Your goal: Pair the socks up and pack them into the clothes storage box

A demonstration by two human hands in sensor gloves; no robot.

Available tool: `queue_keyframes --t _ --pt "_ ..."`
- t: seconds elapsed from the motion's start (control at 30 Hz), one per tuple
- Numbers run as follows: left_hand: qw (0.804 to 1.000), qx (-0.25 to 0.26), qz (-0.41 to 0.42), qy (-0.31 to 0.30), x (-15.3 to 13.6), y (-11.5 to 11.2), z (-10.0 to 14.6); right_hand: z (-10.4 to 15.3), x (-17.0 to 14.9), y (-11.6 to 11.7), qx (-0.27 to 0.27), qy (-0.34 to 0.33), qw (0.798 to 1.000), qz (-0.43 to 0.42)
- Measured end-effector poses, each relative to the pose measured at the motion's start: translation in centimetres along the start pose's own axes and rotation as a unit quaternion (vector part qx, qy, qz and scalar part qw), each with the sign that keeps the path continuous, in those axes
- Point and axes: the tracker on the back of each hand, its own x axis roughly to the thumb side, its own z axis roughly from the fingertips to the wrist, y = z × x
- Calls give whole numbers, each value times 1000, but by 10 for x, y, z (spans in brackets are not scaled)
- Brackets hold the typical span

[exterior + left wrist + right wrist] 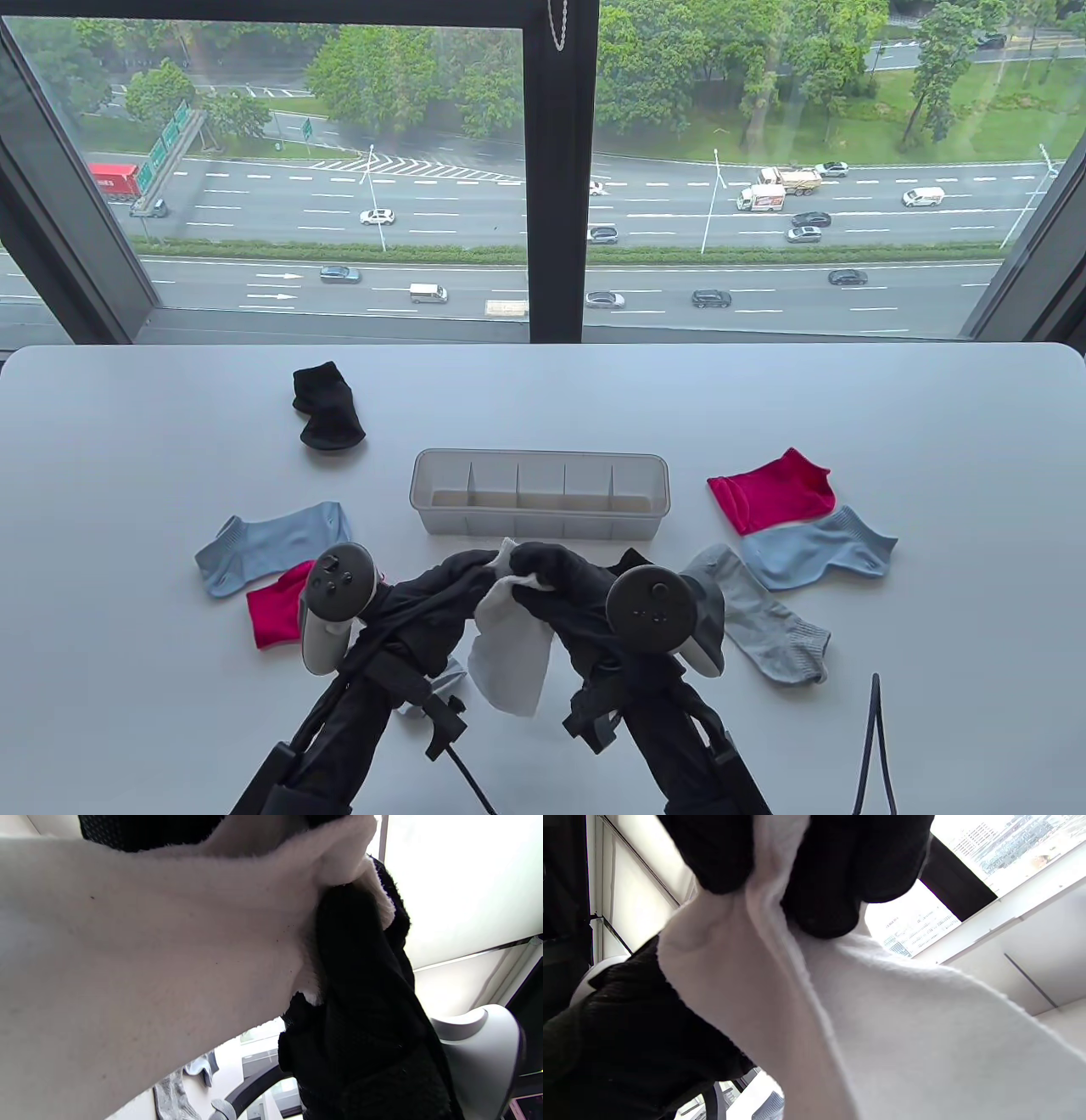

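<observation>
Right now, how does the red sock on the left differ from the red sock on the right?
The left red sock lies near the table's front edge, partly hidden behind the left hand; the right red sock lies further back, fully in view. The left one touches no blue sock; the right one's lower edge meets a light blue sock. Both lie flat on the table.

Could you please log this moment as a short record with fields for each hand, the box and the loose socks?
left hand: pinches the top of the white sock
right hand: pinches the same sock, which hangs down between the hands
storage box: clear, divided into compartments, no sock in it
red socks: one on the left, one on the right
light blue socks: one on the left, one on the right
grey sock: on the right, near the right hand
black socks: bundled, far left
</observation>
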Motion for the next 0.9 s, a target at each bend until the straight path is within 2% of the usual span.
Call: queue_keyframes --t 0.1,0.17,0.2,0.27,0.37,0.43,0.5,0.53,0.57,0.6,0.63,0.7,0.8,0.9 --pt "999 -38 25 -16 -3 -4 -1 1 -1 1 1 4 1000 3" --pt "998 -54 -21 1 1 -7 -1 1 -1 4 6 -2 999 34" --pt "996 -22 -80 8 5 -7 0 1 0 6 11 -5 999 50" --pt "991 17 -135 -2 12 -7 0 1 -4 5 8 3 998 69" --pt "979 19 -204 -10 20 -9 1 -1 -12 -1 16 9 995 97" --pt "968 17 -250 -20 22 -12 1 -2 -15 -1 50 11 994 99" --pt "961 3 -275 -18 24 -14 2 -3 -20 1 133 36 986 94" --pt "963 -10 -269 -22 24 -15 1 -4 -24 4 191 41 978 77" --pt "964 -19 -265 -20 24 -15 1 -3 -29 8 208 36 977 45" --pt "963 -10 -271 -13 24 -15 2 -3 -32 9 190 41 981 23" --pt "961 14 -277 -9 24 -12 2 -2 -37 10 149 56 987 -14" --pt "963 20 -268 -1 21 -9 2 -1 -42 7 102 66 990 -70" --pt "970 -4 -242 0 21 -8 0 0 -39 1 98 50 989 -100" --pt "984 -57 -167 19 19 -7 -2 -2 -34 -8 119 37 984 -130"
